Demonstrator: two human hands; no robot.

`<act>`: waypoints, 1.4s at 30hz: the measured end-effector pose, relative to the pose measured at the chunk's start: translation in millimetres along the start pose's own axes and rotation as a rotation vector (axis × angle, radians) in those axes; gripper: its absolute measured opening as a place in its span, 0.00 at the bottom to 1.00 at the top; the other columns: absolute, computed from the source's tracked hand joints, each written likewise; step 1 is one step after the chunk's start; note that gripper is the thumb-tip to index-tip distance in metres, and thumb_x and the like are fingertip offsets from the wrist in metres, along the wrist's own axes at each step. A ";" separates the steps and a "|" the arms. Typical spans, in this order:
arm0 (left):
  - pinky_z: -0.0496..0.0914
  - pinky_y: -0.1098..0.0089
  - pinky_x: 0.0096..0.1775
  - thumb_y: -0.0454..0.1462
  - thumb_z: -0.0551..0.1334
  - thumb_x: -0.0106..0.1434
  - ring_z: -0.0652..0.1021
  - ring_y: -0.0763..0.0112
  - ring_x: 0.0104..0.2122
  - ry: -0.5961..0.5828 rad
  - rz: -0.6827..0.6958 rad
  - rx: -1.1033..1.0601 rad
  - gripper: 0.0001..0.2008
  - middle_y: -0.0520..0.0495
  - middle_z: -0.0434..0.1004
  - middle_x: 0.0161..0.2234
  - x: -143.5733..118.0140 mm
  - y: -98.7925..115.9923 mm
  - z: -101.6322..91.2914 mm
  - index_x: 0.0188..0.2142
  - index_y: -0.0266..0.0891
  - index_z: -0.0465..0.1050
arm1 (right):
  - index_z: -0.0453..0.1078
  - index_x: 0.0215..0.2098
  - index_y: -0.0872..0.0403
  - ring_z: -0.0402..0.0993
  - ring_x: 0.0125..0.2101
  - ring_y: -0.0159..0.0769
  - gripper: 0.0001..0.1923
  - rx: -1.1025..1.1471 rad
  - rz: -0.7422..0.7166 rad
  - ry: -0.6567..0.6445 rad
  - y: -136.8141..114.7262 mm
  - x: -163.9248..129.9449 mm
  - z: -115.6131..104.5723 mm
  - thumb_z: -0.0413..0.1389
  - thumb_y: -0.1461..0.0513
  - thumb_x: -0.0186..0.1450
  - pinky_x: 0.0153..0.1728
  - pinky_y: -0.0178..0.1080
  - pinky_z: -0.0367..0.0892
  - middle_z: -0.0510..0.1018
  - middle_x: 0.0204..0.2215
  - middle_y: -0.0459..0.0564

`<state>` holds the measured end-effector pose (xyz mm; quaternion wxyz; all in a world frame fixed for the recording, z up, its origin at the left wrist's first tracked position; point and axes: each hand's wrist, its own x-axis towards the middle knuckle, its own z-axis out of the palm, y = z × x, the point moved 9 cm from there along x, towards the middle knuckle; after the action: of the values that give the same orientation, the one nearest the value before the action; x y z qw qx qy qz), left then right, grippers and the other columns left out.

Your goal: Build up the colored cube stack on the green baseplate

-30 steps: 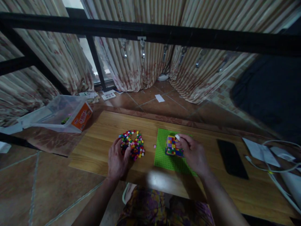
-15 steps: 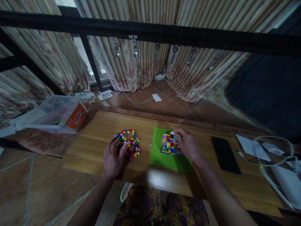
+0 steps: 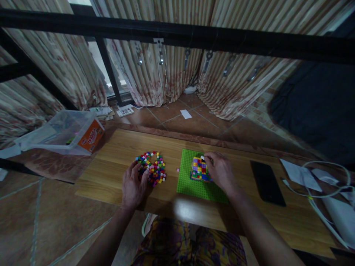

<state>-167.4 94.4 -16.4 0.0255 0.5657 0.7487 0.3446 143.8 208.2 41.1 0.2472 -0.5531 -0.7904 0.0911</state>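
Note:
My left hand (image 3: 134, 186) lies at the near left edge of a loose pile of small colourful bricks (image 3: 157, 170). Its fingers are spread and touch the pile, with nothing visibly held. On a green studded baseplate (image 3: 184, 184) stands a block built of many coloured bricks (image 3: 198, 170). Over its far right corner is my right hand (image 3: 220, 170), with thumb and forefinger pinched on a small white brick (image 3: 202, 157). That hand hides the right side of the block. One pink brick (image 3: 178, 170) lies alone just left of the baseplate.
A black phone (image 3: 267, 183) lies right of the baseplate, with white cables (image 3: 313, 199) and paper (image 3: 298, 173) beyond it. A clear plastic bin (image 3: 74, 146) with an orange label stands past the wooden table's (image 3: 108, 166) left end. A dark rail (image 3: 177, 35) crosses in front.
My right hand has shifted slightly, bringing the white brick lower onto the block's far edge. The left hand stays in place at the pile. The view has tilted a little.

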 end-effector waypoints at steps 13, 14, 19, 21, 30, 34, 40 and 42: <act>0.67 0.51 0.55 0.49 0.57 0.65 0.71 0.51 0.55 0.021 0.029 0.050 0.21 0.36 0.68 0.57 -0.8 2.4 0.6 0.51 0.38 0.69 | 0.74 0.43 0.51 0.71 0.28 0.38 0.14 0.078 0.056 -0.182 7.7 -5.0 11.4 0.54 0.54 0.64 0.31 0.38 0.63 0.77 0.27 0.48; 0.67 0.51 0.55 0.48 0.57 0.65 0.71 0.52 0.55 0.023 0.036 0.053 0.21 0.36 0.68 0.57 -0.9 3.2 0.7 0.51 0.37 0.69 | 0.74 0.44 0.51 0.71 0.28 0.37 0.14 0.097 0.053 -0.213 7.1 -4.5 11.8 0.54 0.55 0.64 0.31 0.38 0.63 0.77 0.27 0.47; 0.67 0.51 0.55 0.47 0.58 0.65 0.71 0.52 0.55 0.015 0.045 0.065 0.20 0.35 0.68 0.57 -0.8 4.7 0.9 0.51 0.37 0.68 | 0.71 0.52 0.52 0.72 0.31 0.35 0.20 0.143 0.026 -0.325 7.4 -1.4 8.7 0.57 0.60 0.61 0.34 0.38 0.64 0.77 0.32 0.47; 0.67 0.51 0.55 0.46 0.58 0.65 0.71 0.52 0.55 0.011 0.040 0.067 0.20 0.36 0.68 0.56 -0.6 4.3 0.9 0.50 0.38 0.68 | 0.71 0.52 0.51 0.72 0.33 0.36 0.21 0.144 -0.008 -0.362 7.4 1.6 7.1 0.57 0.61 0.60 0.36 0.38 0.65 0.77 0.34 0.47; 0.66 0.51 0.55 0.47 0.58 0.64 0.71 0.51 0.55 0.008 0.037 0.059 0.20 0.36 0.68 0.57 -1.6 2.6 2.5 0.51 0.39 0.68 | 0.75 0.47 0.51 0.74 0.36 0.37 0.16 0.240 -0.115 -0.486 0.0 15.2 8.4 0.57 0.59 0.61 0.38 0.39 0.67 0.78 0.36 0.48; 0.66 0.51 0.55 0.47 0.58 0.65 0.71 0.52 0.55 0.003 0.030 0.068 0.20 0.36 0.69 0.56 -1.8 1.9 3.6 0.51 0.38 0.68 | 0.75 0.44 0.52 0.74 0.37 0.37 0.14 0.255 -0.131 -0.414 -6.3 17.6 11.7 0.58 0.57 0.61 0.40 0.40 0.67 0.78 0.38 0.49; 0.66 0.52 0.55 0.47 0.58 0.64 0.70 0.52 0.56 0.008 0.023 0.066 0.20 0.36 0.69 0.57 -2.5 1.9 3.3 0.51 0.39 0.68 | 0.75 0.41 0.52 0.74 0.38 0.38 0.11 0.236 -0.113 -0.369 -13.0 20.8 23.3 0.59 0.59 0.60 0.41 0.40 0.66 0.78 0.38 0.49; 0.66 0.52 0.55 0.47 0.58 0.64 0.70 0.52 0.56 0.007 0.018 0.062 0.20 0.37 0.68 0.57 -2.5 2.4 2.8 0.51 0.39 0.68 | 0.75 0.40 0.52 0.74 0.37 0.37 0.11 0.224 -0.102 -0.367 -12.8 21.7 25.0 0.60 0.59 0.59 0.40 0.40 0.67 0.78 0.37 0.49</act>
<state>-163.3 94.0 -18.1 0.0023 0.5717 0.7540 0.3235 115.1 226.6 31.2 0.1634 -0.4555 -0.8340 0.2650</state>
